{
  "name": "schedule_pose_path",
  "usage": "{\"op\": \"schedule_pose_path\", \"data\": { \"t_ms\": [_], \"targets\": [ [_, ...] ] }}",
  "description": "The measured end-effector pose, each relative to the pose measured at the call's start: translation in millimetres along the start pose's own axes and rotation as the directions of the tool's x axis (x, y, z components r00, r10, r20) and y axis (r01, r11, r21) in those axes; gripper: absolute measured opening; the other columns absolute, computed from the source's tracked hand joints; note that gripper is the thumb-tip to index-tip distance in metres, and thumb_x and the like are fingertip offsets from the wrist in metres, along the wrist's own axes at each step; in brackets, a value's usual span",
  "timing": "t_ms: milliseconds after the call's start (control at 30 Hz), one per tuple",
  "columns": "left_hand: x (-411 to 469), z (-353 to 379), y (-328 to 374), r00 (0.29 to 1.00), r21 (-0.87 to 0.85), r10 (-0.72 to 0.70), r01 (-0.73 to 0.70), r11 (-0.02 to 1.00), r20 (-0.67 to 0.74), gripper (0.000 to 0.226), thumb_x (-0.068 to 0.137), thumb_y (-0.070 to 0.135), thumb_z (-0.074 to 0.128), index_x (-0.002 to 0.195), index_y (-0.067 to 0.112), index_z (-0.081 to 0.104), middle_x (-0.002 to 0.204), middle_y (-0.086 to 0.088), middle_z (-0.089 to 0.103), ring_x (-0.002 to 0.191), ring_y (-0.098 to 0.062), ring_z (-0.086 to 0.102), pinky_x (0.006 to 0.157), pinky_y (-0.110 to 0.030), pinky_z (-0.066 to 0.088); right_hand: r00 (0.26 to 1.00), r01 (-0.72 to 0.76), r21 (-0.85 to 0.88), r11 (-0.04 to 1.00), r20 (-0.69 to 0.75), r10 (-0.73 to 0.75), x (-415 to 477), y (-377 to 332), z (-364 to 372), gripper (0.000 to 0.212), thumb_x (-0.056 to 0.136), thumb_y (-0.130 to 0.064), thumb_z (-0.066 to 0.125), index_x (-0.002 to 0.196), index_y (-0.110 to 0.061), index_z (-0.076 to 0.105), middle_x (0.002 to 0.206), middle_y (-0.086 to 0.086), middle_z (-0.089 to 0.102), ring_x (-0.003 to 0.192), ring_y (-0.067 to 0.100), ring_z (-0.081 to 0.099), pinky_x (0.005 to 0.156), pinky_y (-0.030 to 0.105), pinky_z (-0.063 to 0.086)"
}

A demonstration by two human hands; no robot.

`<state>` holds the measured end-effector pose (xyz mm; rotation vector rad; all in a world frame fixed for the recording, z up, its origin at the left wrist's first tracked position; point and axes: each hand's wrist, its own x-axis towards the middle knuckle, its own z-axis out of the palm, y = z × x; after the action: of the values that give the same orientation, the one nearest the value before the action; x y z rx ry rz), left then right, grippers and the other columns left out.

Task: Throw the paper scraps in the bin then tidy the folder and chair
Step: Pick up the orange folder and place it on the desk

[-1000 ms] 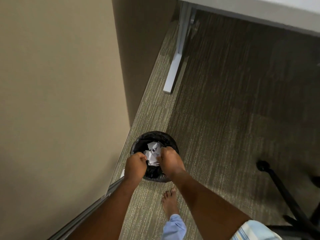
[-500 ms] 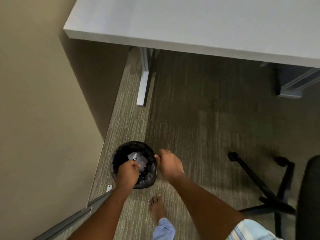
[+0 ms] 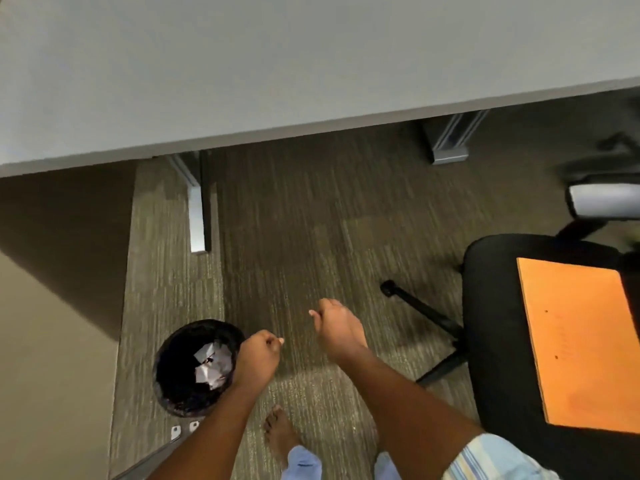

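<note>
A small round black bin (image 3: 173, 382) stands on the carpet at the lower left, with white crumpled paper scraps (image 3: 213, 365) inside. My left hand (image 3: 258, 358) is a loose fist at the bin's right rim, holding nothing. To its right, over bare carpet, my right hand (image 3: 334, 327) is also curled and holds nothing. An orange folder (image 3: 581, 344) lies flat on the black seat of the office chair (image 3: 495, 327) at the right.
A grey desk top (image 3: 277, 71) fills the upper view; its metal legs (image 3: 199, 216) stand on the carpet behind the bin. A beige wall (image 3: 45, 358) is at the left. The chair's black base spokes (image 3: 426, 313) reach toward my hands. My bare foot (image 3: 278, 433) is below.
Both hands have come up and right out of the bin, leaving the paper scraps inside. The view has swung right, bringing the chair seat and orange folder into sight.
</note>
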<state>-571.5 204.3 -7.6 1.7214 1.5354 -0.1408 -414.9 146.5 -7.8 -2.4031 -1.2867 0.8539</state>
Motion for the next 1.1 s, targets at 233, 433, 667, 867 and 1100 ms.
{"op": "schedule_pose_path", "data": {
  "t_ms": [233,433,667,867,1100],
  "targets": [
    [-16,65,91,0.987,0.115,0.073,-0.090,0.989,0.142,0.020,0.090,0.023,0.058,0.073,0.013,0.061,0.068,-0.007,0.062,0.063,-0.023,0.054,0.060,-0.029,0.037,0.974,-0.174,0.061,0.983,-0.136,0.181,-22,106,-62,0.026,0.101,-0.037,0.042,0.106,-0.014,0.053,0.109,0.008,0.061,0.100,0.029,0.061,0.072,0.035,0.042],
    [-29,139,170,0.962,0.178,0.137,-0.181,0.967,0.235,0.016,0.090,0.023,0.059,0.089,0.008,0.066,0.076,-0.005,0.063,0.068,-0.020,0.057,0.062,-0.028,0.039,0.922,-0.290,0.124,0.949,-0.229,0.312,-52,206,-110,0.026,0.101,-0.037,0.041,0.110,-0.014,0.051,0.108,0.005,0.057,0.097,0.027,0.059,0.068,0.037,0.041],
    [-53,226,254,0.903,0.171,0.243,-0.318,0.932,0.354,0.018,0.088,0.025,0.061,0.089,0.008,0.065,0.087,-0.009,0.069,0.083,-0.024,0.063,0.077,-0.033,0.048,0.827,-0.417,0.227,0.880,-0.307,0.471,-89,310,-154,0.022,0.099,-0.035,0.047,0.083,-0.023,0.038,0.085,-0.002,0.043,0.078,0.026,0.050,0.059,0.035,0.034],
    [-70,294,312,0.837,0.193,0.289,-0.414,0.889,0.465,0.016,0.088,0.027,0.062,0.091,0.012,0.060,0.089,-0.006,0.063,0.085,-0.022,0.060,0.072,-0.032,0.046,0.708,-0.527,0.302,0.794,-0.361,0.608,-113,383,-180,0.024,0.100,-0.031,0.048,0.108,-0.009,0.054,0.110,0.010,0.058,0.098,0.029,0.057,0.076,0.037,0.045],
    [-83,349,363,0.864,0.083,0.118,-0.181,0.980,0.490,0.045,0.087,0.028,0.065,0.120,0.007,0.044,0.110,-0.017,0.060,0.088,-0.027,0.058,0.066,-0.039,0.048,0.590,-0.656,0.358,0.665,-0.306,0.747,-125,444,-195,0.033,0.098,-0.029,0.052,0.123,-0.007,0.049,0.124,0.013,0.054,0.113,0.029,0.052,0.092,0.040,0.046]
  ]
}}
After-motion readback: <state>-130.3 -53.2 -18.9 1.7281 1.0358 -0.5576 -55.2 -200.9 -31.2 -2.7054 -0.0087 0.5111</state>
